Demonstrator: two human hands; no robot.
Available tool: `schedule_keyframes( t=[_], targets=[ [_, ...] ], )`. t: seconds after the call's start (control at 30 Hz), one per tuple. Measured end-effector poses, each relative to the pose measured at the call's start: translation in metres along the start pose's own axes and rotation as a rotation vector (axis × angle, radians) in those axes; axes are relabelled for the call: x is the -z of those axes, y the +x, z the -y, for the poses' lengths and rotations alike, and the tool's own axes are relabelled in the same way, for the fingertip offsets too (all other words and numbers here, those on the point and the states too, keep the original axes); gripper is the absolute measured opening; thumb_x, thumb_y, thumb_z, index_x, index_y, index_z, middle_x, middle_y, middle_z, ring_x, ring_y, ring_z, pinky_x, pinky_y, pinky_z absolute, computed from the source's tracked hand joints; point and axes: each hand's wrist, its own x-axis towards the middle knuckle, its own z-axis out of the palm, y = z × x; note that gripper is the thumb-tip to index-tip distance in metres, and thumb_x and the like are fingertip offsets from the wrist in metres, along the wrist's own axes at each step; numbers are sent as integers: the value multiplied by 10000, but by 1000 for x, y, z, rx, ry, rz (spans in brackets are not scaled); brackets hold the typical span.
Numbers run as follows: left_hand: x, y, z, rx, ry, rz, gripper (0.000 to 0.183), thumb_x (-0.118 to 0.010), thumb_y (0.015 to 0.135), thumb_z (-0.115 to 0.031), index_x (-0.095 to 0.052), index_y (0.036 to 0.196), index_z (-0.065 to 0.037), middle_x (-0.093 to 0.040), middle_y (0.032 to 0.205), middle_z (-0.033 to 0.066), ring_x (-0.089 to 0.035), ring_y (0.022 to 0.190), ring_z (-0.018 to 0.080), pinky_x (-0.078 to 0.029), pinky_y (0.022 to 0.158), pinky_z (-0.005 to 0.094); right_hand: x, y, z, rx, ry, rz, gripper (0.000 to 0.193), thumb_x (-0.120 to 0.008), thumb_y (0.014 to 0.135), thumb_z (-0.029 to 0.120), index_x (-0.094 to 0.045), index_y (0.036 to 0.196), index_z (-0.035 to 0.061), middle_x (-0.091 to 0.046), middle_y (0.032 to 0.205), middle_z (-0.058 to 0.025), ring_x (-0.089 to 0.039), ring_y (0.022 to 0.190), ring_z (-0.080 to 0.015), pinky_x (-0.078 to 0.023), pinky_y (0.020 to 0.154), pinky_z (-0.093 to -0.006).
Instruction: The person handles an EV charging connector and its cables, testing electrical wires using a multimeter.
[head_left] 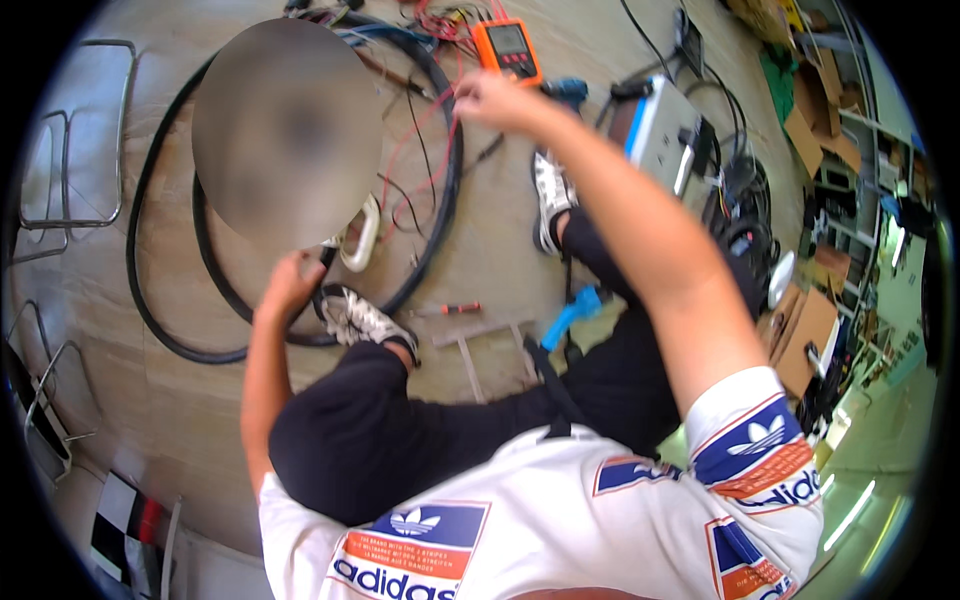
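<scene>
My left hand (290,283) is closed around a thick black cable (308,298) just below a white looped handle (362,236) at the cable's end. Part of that handle is hidden by a blurred oval patch. Further off and to the right, my right hand (487,101) is raised with its fingers pinched together on what looks like a thin red wire (440,100); motion blurs the fingertips. Just beyond it lies an orange handheld meter (508,50) with a grey screen, and red leads run from it.
The black cable lies in wide loops (145,290) on the floor. A red screwdriver (461,308), a metal frame piece (470,345) and a blue tool (575,316) lie near my feet. To the right are a silver case (660,130) and cardboard boxes (805,340); metal-framed chairs (128,130) stand left.
</scene>
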Motion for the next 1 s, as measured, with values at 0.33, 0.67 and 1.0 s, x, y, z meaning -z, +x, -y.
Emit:
schedule_keyframes(
  t=[0.33, 0.67, 1.0],
  targets=[
    [159, -122, -162, -154, -164, 49, 358, -639, 980, -235, -585, 1229, 16, -685, 1118, 163, -660, 1039, 222, -517, 904, 346, 157, -205, 161, 287, 121, -251, 231, -622, 914, 163, -660, 1055, -14, -694, 817, -181, -671, 740, -264, -531, 715, -380],
    [-66, -89, -267, -377, 356, 773, 395, -665, 887, -366, -683, 1113, -42, -705, 977, 225, -667, 971, 405, -517, 884, 480, 176, -204, 148, 542, -89, -201, 108, -573, 878, 75, -620, 870, -22, -642, 807, -252, -629, 818, -441, -502, 744, -483],
    [-169, -160, -289, -235, 45, 392, 239, -552, 909, -192, -648, 1051, -26, -691, 995, 244, -654, 960, 441, -520, 843, 512, 177, -126, 141, 471, -213, -94, 162, -563, 868, 121, -665, 971, 50, -684, 972, -214, -642, 927, -412, -517, 819, -492]
  ],
)
